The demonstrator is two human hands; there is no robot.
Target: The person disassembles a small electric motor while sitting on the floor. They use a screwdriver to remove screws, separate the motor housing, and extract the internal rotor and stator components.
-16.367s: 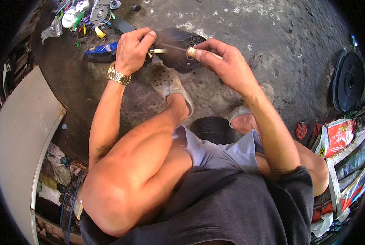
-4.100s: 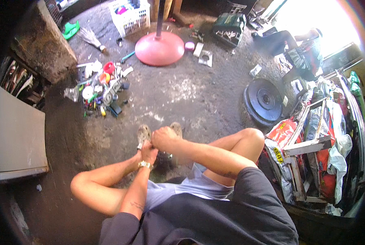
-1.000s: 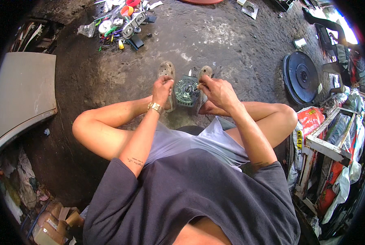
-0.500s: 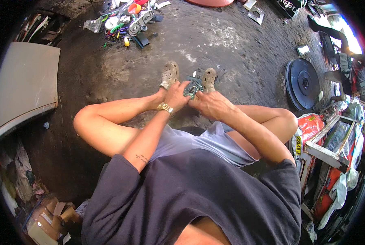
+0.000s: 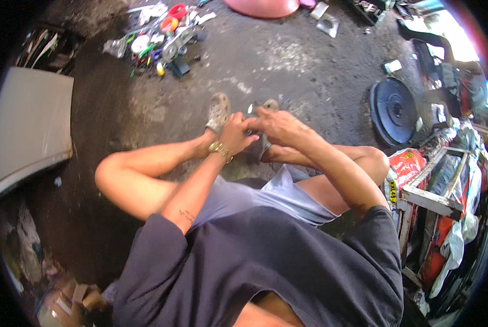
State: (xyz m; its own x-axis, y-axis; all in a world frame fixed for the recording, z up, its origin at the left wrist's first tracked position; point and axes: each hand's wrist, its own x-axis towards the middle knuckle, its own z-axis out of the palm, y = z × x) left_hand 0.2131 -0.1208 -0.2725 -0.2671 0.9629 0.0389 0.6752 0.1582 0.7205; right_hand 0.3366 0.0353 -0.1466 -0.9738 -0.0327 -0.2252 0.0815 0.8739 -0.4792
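Between my feet, my left hand (image 5: 235, 134) and my right hand (image 5: 281, 129) come together, fingers closed around a small round part that they now almost wholly cover. Half a second ago it showed as a dark green, ring-shaped piece with a toothed rim, like a motor part. The right hand lies across the top, its fingers reaching over the left fingertips. A small white piece (image 5: 250, 109) shows just beyond the fingers; whether it belongs to the part I cannot tell. Perforated clogs (image 5: 219, 111) are on my feet beside the hands.
Beyond my feet lies a heap of loose plastic and metal scraps (image 5: 170, 41). A pink basin (image 5: 263, 6) stands at the far edge. To the right are a black round disc (image 5: 395, 111) and a metal frame (image 5: 432, 200); a pale panel (image 5: 31, 122) stands left.
My right hand has moved up and over the round part, which was in plain sight before and is now mostly hidden. The whole view has shifted slightly.
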